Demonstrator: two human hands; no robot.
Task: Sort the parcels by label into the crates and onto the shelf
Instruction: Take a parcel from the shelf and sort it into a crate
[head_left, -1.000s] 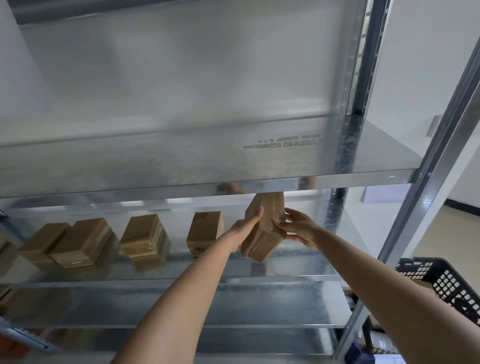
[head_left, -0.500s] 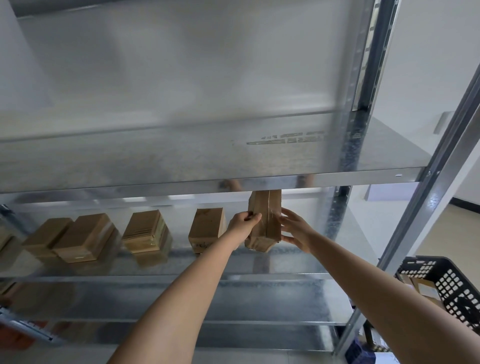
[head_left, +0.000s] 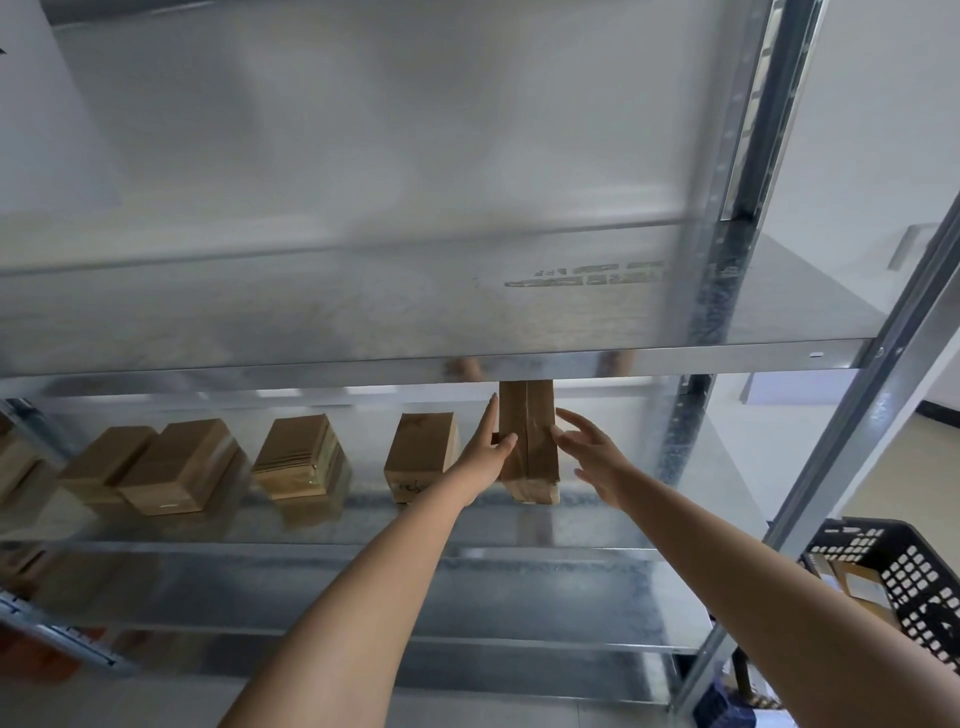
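Observation:
A tall brown cardboard parcel (head_left: 530, 441) stands upright on the metal shelf (head_left: 467, 519), its top hidden behind the upper shelf's front edge. My left hand (head_left: 485, 447) rests flat against its left side, thumb at its front. My right hand (head_left: 587, 449) hovers just right of the parcel with fingers spread, at most brushing it with a fingertip. Several other brown parcels stand in a row to the left, the nearest (head_left: 422, 454) right beside my left hand.
The upper shelf board (head_left: 363, 358) hangs just above the parcels. Steel uprights (head_left: 852, 415) frame the right side. A black perforated crate (head_left: 904, 582) with parcels inside sits low at the right. More shelf levels lie below.
The parcel went from tilted in both hands to standing upright on the shelf. My right hand has let go and spread its fingers; my left hand flattened against the side.

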